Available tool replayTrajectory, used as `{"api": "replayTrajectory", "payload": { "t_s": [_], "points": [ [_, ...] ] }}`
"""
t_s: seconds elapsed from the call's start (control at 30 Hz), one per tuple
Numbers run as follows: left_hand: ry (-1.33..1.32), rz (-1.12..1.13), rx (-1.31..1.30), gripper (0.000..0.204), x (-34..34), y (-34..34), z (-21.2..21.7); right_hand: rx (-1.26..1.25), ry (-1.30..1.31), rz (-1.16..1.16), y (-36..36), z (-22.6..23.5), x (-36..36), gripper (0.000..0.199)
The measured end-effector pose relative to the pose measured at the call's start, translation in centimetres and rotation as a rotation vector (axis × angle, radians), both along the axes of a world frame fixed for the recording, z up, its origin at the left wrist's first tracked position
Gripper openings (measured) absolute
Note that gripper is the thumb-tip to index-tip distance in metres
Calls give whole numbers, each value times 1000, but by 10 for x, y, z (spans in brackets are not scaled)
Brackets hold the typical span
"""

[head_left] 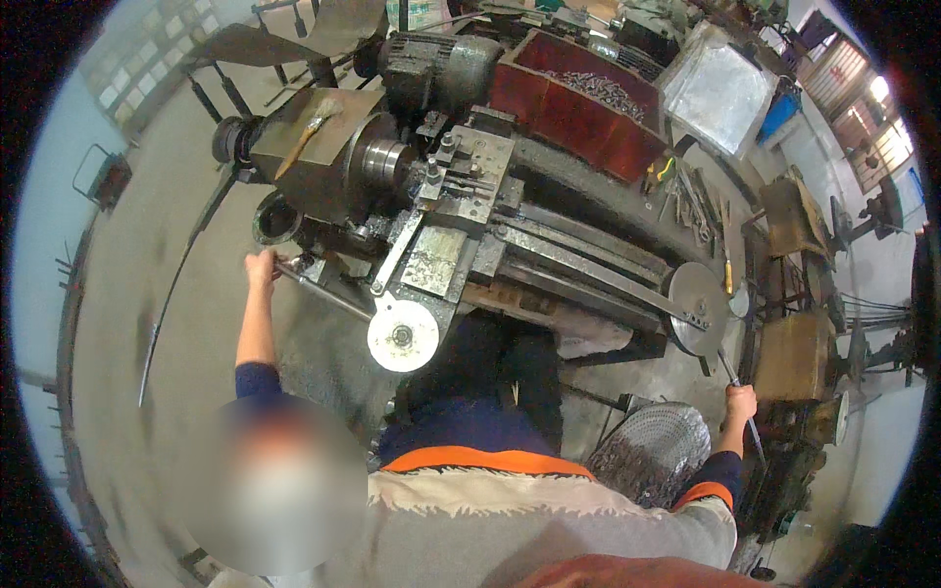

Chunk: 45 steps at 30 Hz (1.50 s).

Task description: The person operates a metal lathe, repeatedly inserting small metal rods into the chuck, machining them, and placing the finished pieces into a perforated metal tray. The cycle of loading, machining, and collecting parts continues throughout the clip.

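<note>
At the left, my left hand (262,266) is closed round the outer end of a metal lever (328,297) that runs toward a pale round disc (403,335) on the lathe's front. Low on the right, my right hand (741,402) grips a long thin metal lever (727,367) beside a grey steel wheel (697,309). Between my hands stands the small lathe, with its round chuck (385,162) and a tool slide (470,171). Whether a workpiece sits in the chuck is too small to tell.
Behind the lathe are a motor (441,67) and a red box (578,113) of small metal parts. A brush (307,139) lies on the headstock. Hand tools (694,206) lie at the right. A round tray (652,446) of dark bits stands near my right side.
</note>
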<state>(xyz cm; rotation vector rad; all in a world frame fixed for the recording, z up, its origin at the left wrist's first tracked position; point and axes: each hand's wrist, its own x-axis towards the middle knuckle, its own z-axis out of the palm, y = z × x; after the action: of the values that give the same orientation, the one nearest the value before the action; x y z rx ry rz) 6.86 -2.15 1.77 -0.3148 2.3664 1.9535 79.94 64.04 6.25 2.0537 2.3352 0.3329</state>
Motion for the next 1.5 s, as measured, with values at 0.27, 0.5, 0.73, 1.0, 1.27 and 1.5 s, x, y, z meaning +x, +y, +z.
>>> {"api": "replayTrajectory", "payload": {
  "t_s": [0.27,0.5,0.73,1.0,1.27,1.5],
  "points": [
    [-40,462,70,12,147,-86,9,31,35,-82,-59,-35,29,37],
    [92,662,236,13,155,-96,-22,-91,131,-254,-133,4,-31,39],
    [128,673,225,9,137,-67,-2,-79,141,-260,-140,-16,-21,42],
    [117,688,208,9,119,-60,-3,-22,166,-194,-149,-17,-26,36],
    [115,593,154,9,118,-64,-5,-72,187,-268,-149,-10,-32,39],
    [28,500,260,11,118,-84,1,33,30,-154,-107,-41,10,41]
  ]
}}
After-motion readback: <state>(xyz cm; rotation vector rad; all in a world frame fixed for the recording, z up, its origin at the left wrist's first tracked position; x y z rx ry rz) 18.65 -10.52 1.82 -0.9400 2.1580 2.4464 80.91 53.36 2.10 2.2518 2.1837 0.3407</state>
